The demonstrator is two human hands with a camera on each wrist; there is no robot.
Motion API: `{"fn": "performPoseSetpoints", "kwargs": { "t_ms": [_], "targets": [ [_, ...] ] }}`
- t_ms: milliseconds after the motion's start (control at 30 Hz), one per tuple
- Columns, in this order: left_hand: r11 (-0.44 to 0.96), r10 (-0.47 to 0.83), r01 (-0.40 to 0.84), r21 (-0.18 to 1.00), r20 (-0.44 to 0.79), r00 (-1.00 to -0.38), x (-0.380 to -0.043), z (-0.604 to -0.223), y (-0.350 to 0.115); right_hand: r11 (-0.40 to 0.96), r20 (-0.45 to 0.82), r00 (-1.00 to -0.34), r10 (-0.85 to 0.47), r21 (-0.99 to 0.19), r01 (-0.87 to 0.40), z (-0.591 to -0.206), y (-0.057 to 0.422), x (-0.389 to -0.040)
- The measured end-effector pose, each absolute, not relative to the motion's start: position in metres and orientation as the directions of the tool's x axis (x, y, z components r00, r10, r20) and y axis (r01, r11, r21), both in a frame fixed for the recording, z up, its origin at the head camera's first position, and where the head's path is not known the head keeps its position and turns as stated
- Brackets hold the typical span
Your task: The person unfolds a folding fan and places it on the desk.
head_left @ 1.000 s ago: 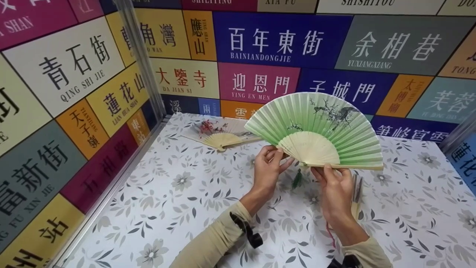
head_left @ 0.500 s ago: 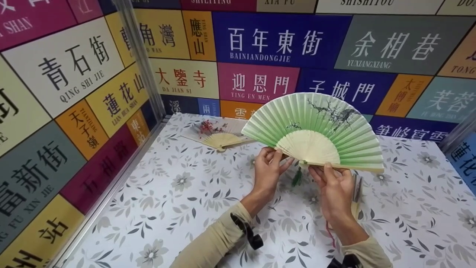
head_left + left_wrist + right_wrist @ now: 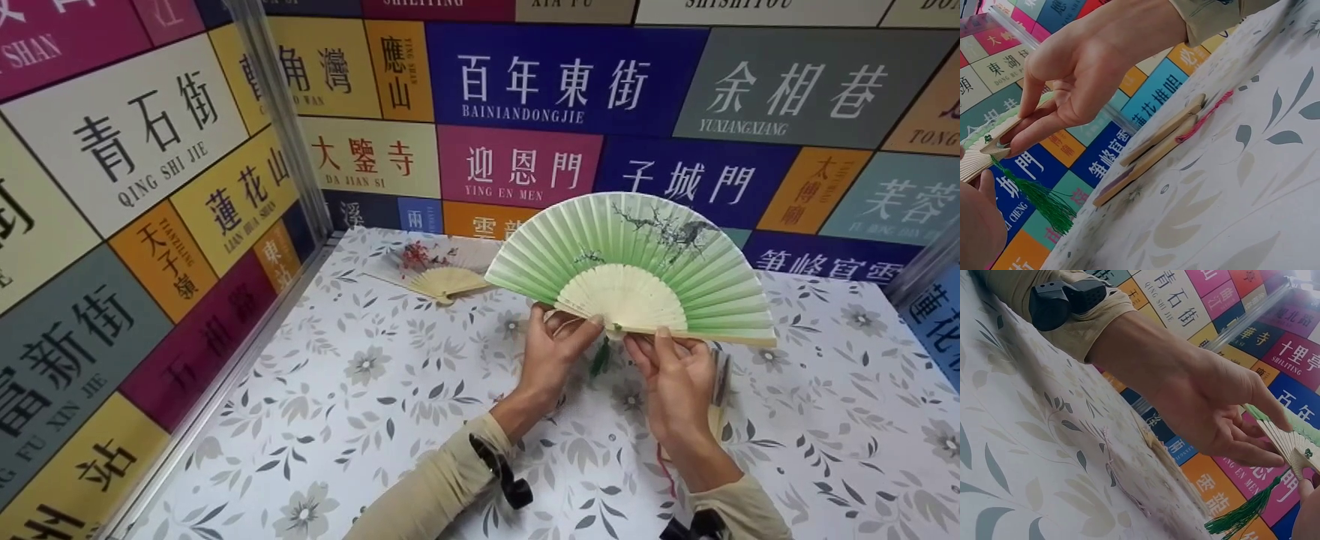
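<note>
A green-and-white folding fan [image 3: 630, 262], spread in a half circle and painted with a dark branch, is held up over the table. My left hand [image 3: 556, 349] pinches its lower left edge close to the pivot, thumb in front. On the other side, my right hand [image 3: 679, 382] grips the right guard stick, thumb on the front face. From the pivot hangs a green tassel [image 3: 1044, 202] between the hands. In the right wrist view, the left thumb [image 3: 1272, 405] lies along the pale ribs and the other fingers are behind them.
A second open fan [image 3: 446, 277] with red blossoms lies at the back left of the flower-patterned table [image 3: 300, 420]. Closed fan sticks [image 3: 1151, 157] with a pink cord [image 3: 1207, 115] lie beside my right hand. Walls with coloured name panels [image 3: 562, 82] stand behind and left.
My left hand has shifted right along the fan's lower edge toward the pivot. The fan's left edge has swung lower, widening the spread slightly. My right hand stays nearly still.
</note>
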State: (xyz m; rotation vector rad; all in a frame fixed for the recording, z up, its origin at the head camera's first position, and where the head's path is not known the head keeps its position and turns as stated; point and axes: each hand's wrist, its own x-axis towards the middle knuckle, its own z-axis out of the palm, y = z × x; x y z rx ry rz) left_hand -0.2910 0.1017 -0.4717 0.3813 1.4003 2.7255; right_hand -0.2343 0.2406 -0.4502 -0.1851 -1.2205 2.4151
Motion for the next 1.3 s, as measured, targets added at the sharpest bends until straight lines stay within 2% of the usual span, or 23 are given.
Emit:
{"fn": "performPoseSetpoints", "kwargs": {
  "t_ms": [167, 367, 600, 767, 967, 1133, 1300],
  "targets": [
    [-0.554, 0.195, 0.073, 0.829, 0.214, -0.957, -0.289, -0.477, 0.104, -0.514, 0.057, -0.898, 0.436, -0.804, -0.3, -0.451, 0.24, -0.233],
    [-0.535, 0.142, 0.087, 0.84, 0.191, -0.971, -0.29, -0.482, 0.106, -0.517, 0.031, -0.905, 0.425, -0.812, -0.27, -0.451, 0.238, -0.233],
    [-0.505, 0.142, 0.105, 0.857, 0.203, -0.969, -0.294, -0.487, 0.103, -0.528, 0.013, -0.917, 0.398, -0.814, -0.24, -0.456, 0.237, -0.234],
    [-0.46, 0.138, 0.14, 0.877, 0.227, -0.964, -0.298, -0.49, 0.101, -0.53, -0.01, -0.935, 0.354, -0.826, -0.191, -0.458, 0.236, -0.233],
    [-0.415, 0.142, 0.125, 0.901, 0.2, -0.97, -0.305, -0.494, 0.095, -0.519, -0.082, -0.956, 0.28, -0.851, -0.08, -0.462, 0.235, -0.232],
    [-0.357, 0.121, 0.106, 0.928, 0.158, -0.98, -0.315, -0.499, 0.086, -0.393, -0.124, -0.969, 0.213, -0.919, 0.031, -0.468, 0.235, -0.227],
    [-0.311, 0.097, 0.062, 0.948, 0.096, -0.991, -0.322, -0.506, 0.079, -0.091, -0.125, -0.971, 0.205, -0.99, 0.108, -0.473, 0.245, -0.217]
  ]
}}
